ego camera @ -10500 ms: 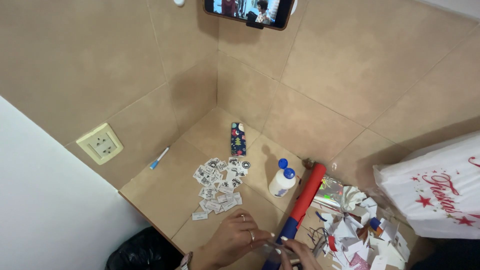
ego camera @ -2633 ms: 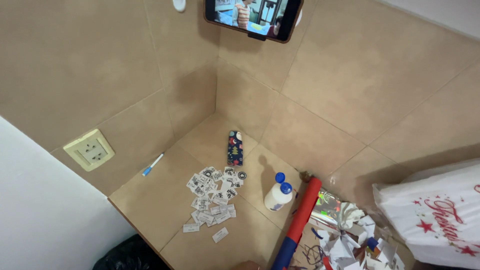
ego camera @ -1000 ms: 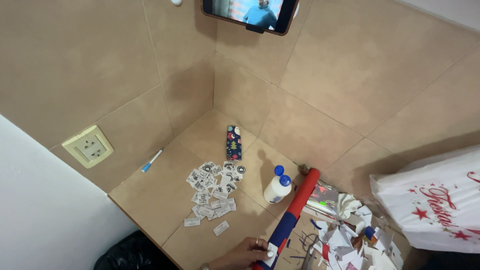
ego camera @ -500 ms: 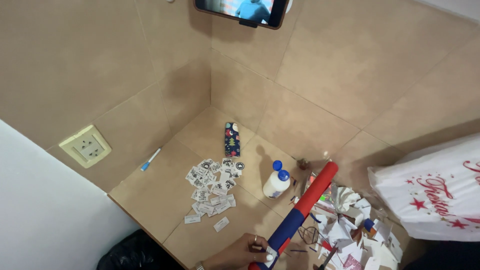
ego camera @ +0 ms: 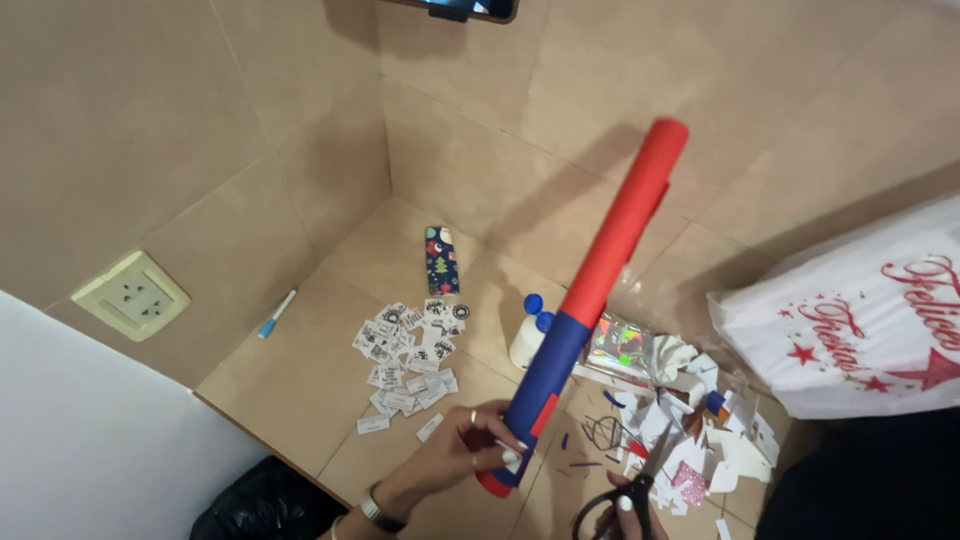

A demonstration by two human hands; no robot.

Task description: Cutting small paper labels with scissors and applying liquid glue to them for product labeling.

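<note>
The paper roll [ego camera: 600, 300], flat a moment ago, now tilts up toward one o'clock, left hand [ego camera: 462, 458] clamped on its base, right hand [ego camera: 625, 505] gripping scissors [ego camera: 598, 515].

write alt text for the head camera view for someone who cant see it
A left hand holds a red and blue paper roll tilted up off a tan tiled floor, while the right hand grips black scissors. Small paper cutouts and scraps lie nearby.

phone [ego camera: 455, 8] cut off above, right hand [ego camera: 632, 508] mostly below frame
</note>
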